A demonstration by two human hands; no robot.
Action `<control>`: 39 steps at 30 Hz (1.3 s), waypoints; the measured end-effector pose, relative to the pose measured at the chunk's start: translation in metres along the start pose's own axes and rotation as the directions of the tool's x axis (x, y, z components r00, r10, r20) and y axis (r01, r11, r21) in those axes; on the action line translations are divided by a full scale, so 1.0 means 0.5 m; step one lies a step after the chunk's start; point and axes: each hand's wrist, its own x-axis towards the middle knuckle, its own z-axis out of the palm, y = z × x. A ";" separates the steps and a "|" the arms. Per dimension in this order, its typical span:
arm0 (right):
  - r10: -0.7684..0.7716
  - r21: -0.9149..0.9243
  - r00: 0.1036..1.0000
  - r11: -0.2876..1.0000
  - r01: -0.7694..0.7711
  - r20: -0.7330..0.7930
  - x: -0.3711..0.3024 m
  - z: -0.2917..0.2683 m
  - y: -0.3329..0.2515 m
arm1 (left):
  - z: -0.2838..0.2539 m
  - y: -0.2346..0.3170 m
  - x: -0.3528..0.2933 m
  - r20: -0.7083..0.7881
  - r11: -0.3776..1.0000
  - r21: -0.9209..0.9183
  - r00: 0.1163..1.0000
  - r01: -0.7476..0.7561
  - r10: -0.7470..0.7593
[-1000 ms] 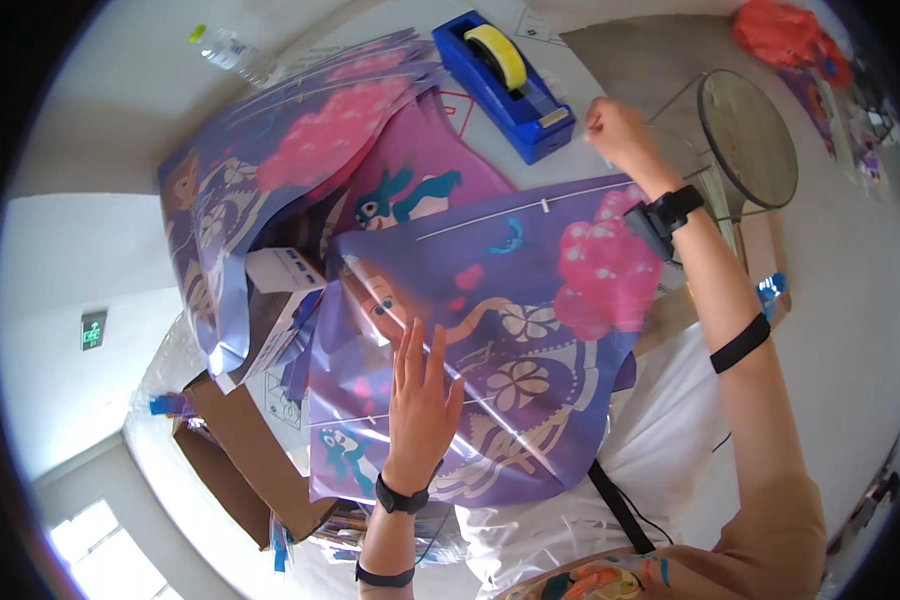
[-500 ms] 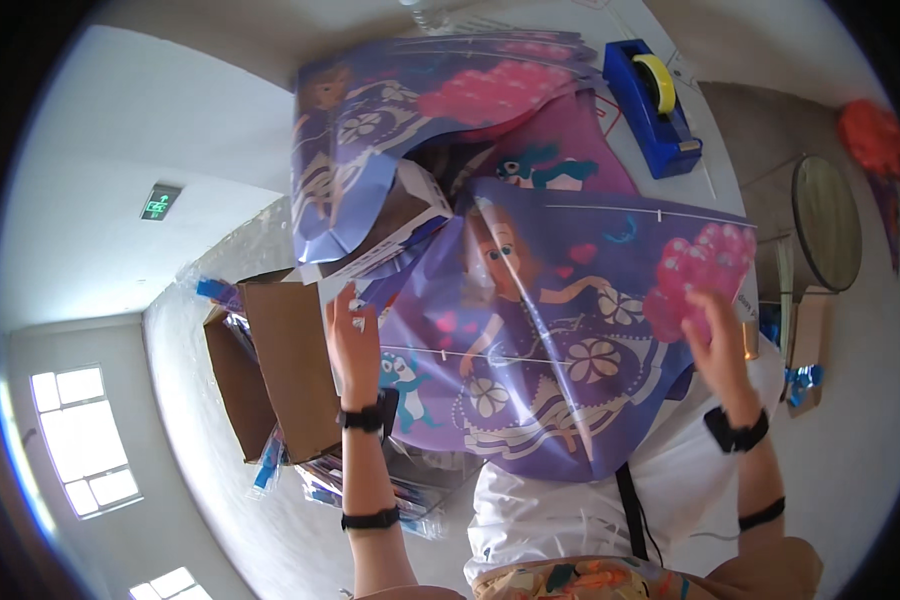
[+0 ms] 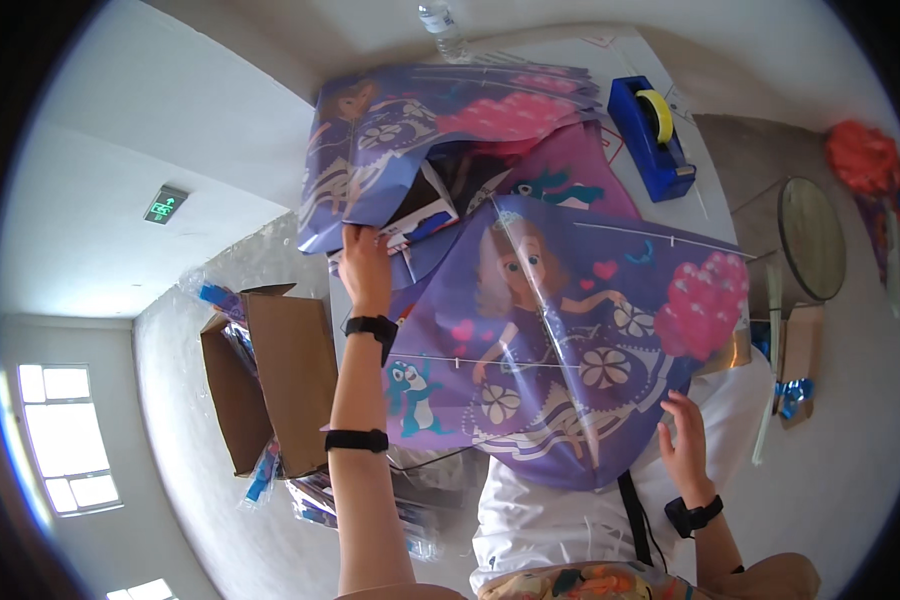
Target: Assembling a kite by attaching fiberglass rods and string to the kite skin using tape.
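Observation:
A purple plastic sheet (image 3: 560, 330), printed with a figure in a gown and pink balloons, lies across the table's near side and overhangs its edge. Thin white rods cross it. Beyond it, at the upper left, is a stack of similar printed sheets (image 3: 370, 150), its near part bulging over an open white-edged box (image 3: 432, 215). My left hand (image 3: 367, 265) has its fingers curled at the stack's near edge, beside that box; its fingertips are partly hidden. My right hand (image 3: 685, 445) is open beside the near sheet's lower right edge, above my lap, holding nothing.
A blue tape dispenser (image 3: 650, 140) with a yellow roll stands at the table's far right, and a clear bottle (image 3: 442, 30) at the far edge. An open cardboard box (image 3: 290, 380) is on the left, near wrapped packages (image 3: 315, 500). A round stool (image 3: 810, 240) stands right.
My left hand has moved forward to the stack's near edge. My right hand has come down from over the printed balloons toward my lap. The view has shifted slightly.

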 end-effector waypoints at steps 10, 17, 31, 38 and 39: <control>-0.062 -0.118 0.996 0.991 0.070 0.071 0.043 0.021 -0.019 | 0.022 -0.046 0.047 -0.074 0.999 0.038 0.997 0.009 -0.006; -0.059 -0.148 0.994 0.986 0.072 0.093 0.052 0.032 -0.012 | 0.037 0.004 -0.122 -0.046 0.978 -0.192 0.995 0.080 -0.090; -0.062 -0.219 0.988 0.971 0.092 0.143 0.052 0.030 -0.023 | 0.039 -0.065 -0.178 0.533 0.906 -0.215 0.821 0.365 -0.205; -0.093 -0.228 0.986 0.966 0.124 0.140 0.057 0.025 -0.017 | 0.024 -0.097 -0.195 0.391 0.900 -0.314 0.905 0.303 -0.169; -0.105 -0.240 0.981 0.960 0.141 0.160 0.060 0.022 -0.017 | 0.019 -0.101 -0.197 0.408 0.901 -0.287 0.892 0.326 -0.194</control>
